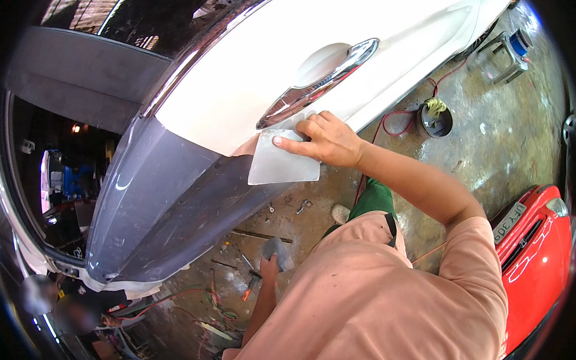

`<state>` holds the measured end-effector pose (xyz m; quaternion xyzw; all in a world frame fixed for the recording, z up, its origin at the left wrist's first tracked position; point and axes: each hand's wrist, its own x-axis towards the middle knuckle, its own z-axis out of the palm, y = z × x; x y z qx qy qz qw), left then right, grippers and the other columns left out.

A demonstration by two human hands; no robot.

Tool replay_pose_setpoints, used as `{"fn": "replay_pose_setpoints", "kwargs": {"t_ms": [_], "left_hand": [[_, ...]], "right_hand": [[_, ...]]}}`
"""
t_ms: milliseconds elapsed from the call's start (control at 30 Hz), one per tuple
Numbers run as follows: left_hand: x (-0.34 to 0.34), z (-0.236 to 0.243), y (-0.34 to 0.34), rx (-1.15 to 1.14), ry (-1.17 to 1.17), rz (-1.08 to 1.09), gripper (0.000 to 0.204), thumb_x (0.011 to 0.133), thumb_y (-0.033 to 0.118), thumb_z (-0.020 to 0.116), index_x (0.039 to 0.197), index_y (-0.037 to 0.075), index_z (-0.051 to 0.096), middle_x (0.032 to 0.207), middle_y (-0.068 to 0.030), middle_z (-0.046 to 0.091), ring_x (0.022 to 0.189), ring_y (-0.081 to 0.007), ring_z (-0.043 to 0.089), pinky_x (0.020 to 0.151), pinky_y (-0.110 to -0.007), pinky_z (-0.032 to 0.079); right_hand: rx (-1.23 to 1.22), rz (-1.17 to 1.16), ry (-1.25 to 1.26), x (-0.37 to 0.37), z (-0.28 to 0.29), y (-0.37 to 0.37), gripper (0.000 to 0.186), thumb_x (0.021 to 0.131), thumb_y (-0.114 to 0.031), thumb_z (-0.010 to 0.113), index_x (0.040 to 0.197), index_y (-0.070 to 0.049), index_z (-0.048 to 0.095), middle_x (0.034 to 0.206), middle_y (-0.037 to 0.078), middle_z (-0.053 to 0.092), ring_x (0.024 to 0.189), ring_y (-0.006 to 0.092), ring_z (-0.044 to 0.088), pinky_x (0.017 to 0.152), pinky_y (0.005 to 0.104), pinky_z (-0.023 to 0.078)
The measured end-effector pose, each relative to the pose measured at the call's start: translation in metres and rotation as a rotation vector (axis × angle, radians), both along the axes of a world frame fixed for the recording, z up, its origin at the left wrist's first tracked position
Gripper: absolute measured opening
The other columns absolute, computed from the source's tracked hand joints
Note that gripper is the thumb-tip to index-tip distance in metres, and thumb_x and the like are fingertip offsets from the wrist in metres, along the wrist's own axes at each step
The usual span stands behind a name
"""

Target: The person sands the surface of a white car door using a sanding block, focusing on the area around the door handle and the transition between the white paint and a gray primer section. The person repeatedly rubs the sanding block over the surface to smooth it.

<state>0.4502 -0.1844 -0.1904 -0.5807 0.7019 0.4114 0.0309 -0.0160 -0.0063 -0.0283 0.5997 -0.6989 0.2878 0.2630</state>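
My right hand (324,139) grips a translucent flat spreader (282,169), held at the body panel just below the chrome handle (353,60) on a white car door (215,93). Grey panel areas (145,185) adjoin the white paint on the left. Lower down, beside my body, my left hand (269,264) holds a grey flat plate (276,250); its fingertips are partly hidden by the plate. My peach shirt fills the lower middle of the view.
A bucket with a yellow cloth (435,121), red hose (397,132) and metal stool (509,61) are at right. A red car part (535,260) lies lower right. Scattered tools (247,289) are on the stained floor (465,155). Another person (77,311) is at lower left.
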Motion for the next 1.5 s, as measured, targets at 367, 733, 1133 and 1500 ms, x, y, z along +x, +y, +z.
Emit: {"fn": "replay_pose_setpoints", "kwargs": {"t_ms": [367, 733, 1133, 1500], "left_hand": [[0.002, -0.011, -0.009, 0.015, 0.083, -0.003, 0.039, 0.092, 0.023, 0.069, 0.118, -0.006, 0.064, 0.111, -0.017, 0.071, 0.101, -0.0279, 0.067, 0.094, -0.039, 0.048], [-0.007, -0.005, -0.007, -0.045, 0.291, -0.036, 0.038, 0.095, 0.02, 0.067, 0.122, -0.006, 0.063, 0.115, -0.0145, 0.07, 0.104, -0.0231, 0.066, 0.094, -0.037, 0.049], [-0.148, 0.219, 0.026, 0.808, 1.101, 0.167, 0.041, 0.099, 0.012, 0.062, 0.138, 0.002, 0.052, 0.128, -0.007, 0.063, 0.115, -0.0196, 0.062, 0.099, -0.038, 0.051], [-0.162, 0.26, 0.057, 1.017, 1.17, 0.178, 0.043, 0.099, 0.013, 0.065, 0.139, 0.005, 0.052, 0.129, -0.0063, 0.061, 0.116, -0.0178, 0.059, 0.1, -0.038, 0.051]], "right_hand": [[-0.239, -0.065, -0.326, 0.051, -0.015, -0.032, 0.062, 0.09, -0.009, 0.058, 0.147, -0.033, 0.051, 0.092, 0.009, 0.059, 0.08, 0.0272, 0.058, 0.073, 0.0401, 0.048], [-0.283, -0.013, -0.95, 0.12, 0.004, 0.02, 0.05, 0.096, -0.016, 0.062, 0.144, -0.009, 0.049, 0.104, 0.018, 0.061, 0.092, 0.036, 0.062, 0.085, 0.045, 0.051], [-0.503, 0.144, -2.172, 0.156, 0.097, 0.086, 0.039, 0.087, -0.02, 0.07, 0.119, -0.001, 0.059, 0.087, 0.008, 0.064, 0.06, 0.015, 0.053, 0.048, 0.0292, 0.036], [-0.403, 0.196, -2.141, 0.178, 0.118, 0.084, 0.039, 0.092, -0.029, 0.066, 0.115, 0.001, 0.06, 0.067, 0.006, 0.058, 0.051, 0.0115, 0.047, 0.045, 0.0271, 0.032]]}}
